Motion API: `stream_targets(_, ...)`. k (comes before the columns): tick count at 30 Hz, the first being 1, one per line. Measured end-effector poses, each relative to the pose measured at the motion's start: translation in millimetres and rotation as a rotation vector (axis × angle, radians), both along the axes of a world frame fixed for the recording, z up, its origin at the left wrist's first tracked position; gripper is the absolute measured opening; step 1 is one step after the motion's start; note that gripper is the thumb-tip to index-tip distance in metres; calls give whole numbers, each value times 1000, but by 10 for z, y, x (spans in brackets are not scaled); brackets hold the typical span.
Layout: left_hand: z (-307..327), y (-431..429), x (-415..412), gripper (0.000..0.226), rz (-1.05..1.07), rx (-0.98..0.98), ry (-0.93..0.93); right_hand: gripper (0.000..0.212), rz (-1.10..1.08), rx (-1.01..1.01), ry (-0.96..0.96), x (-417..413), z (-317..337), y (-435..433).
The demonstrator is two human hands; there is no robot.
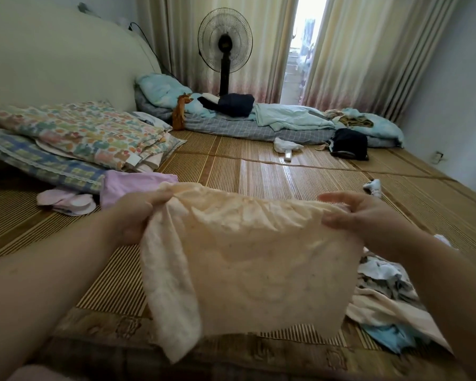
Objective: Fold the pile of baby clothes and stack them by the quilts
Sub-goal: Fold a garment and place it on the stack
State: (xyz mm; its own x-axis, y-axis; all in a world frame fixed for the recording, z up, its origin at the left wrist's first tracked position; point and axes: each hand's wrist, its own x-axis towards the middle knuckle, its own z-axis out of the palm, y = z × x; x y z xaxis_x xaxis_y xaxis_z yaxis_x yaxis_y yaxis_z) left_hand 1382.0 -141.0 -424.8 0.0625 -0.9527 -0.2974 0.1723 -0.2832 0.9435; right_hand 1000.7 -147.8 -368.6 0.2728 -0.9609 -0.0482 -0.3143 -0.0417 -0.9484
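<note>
At the far left, two folded quilts are stacked on the bamboo mat, the floral one on top of the blue checked one. Just beside them, a folded lilac garment and pale pink small items are laid on the mat. A peach baby garment is held up above the mat in the middle: its upper left corner is bunched in the closed left hand, and its upper right edge is pinched by the right hand, whose index finger is extended. At the lower right, an unfolded pile of clothes is seen on the mat.
</note>
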Motion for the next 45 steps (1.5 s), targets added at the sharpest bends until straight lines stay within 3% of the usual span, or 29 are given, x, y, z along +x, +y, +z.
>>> stream_targets(3, 200, -63, 186, 21, 52, -60, -109, 22, 29, -83, 72, -15, 92, -75)
stream_targets(6, 317, -88, 371, 27, 30, -151, -124, 12, 55, -113, 134, -18, 152, -162)
stream_targets(8, 342, -83, 450, 31, -9, -195, -79, 18, 51, -134, 139, -15, 160, -236)
stream_targets(11, 350, -48, 487, 27, -95, -167, -109, 30, 82, -24, -81, -40, 138, -367)
stream_targets(13, 376, -22, 511, 45, -261, -123, -190, 39, 187, 51, -198, -87, 117, -467)
stream_targets(15, 416, -20, 521, 64, -508, -60, -383, 58, 305, 123, -202, -146, 94, -570)
stream_targets(18, 373, -39, 396, 38, -845, 46, -962, 52, 375, 254, -40, -214, 52, -763)
stream_targets(20, 254, -150, 333, 16, -913, 93, -1325, 54, 452, 233, 402, -179, -11, -867)
stream_targets(21, 188, -207, 328, 9, -904, 115, -1421, 51, 497, 178, 680, -141, -62, -931)
stream_targets(23, 90, -314, 349, 18, -887, 133, -1430, 32, 503, 47, 1091, -35, -178, -1083)
stream_targets(25, 85, -387, 404, 21, -792, 100, -1291, 7, 387, -58, 1173, 88, -283, -1246)
stream_targets(27, 100, -471, 475, 25, -654, -21, -1226, 28, 247, -162, 1087, 176, -359, -1422)
stream_targets(30, 182, -617, 523, 43, -379, -311, -1049, 28, 52, -343, 912, 346, -391, -1626)
stream_targets(34, 410, -620, 420, 40, -73, -677, -1011, 29, -248, -761, 759, 461, -406, -1683)
stream_targets(36, 433, -531, 374, 40, -16, -782, -1130, 20, -329, -913, 634, 429, -464, -1601)
stream_targets(39, 276, -305, 363, 38, -116, -861, -1399, 22, -272, -978, 611, 299, -751, -1394)
stream_targets(43, -266, 147, 247, 44, -474, -870, -1598, 30, -73, -780, 876, 95, -1361, -1029)
stream_targets(45, -620, 346, 175, 48, -729, -764, -1664, 28, 16, -608, 1023, 28, -1614, -830)
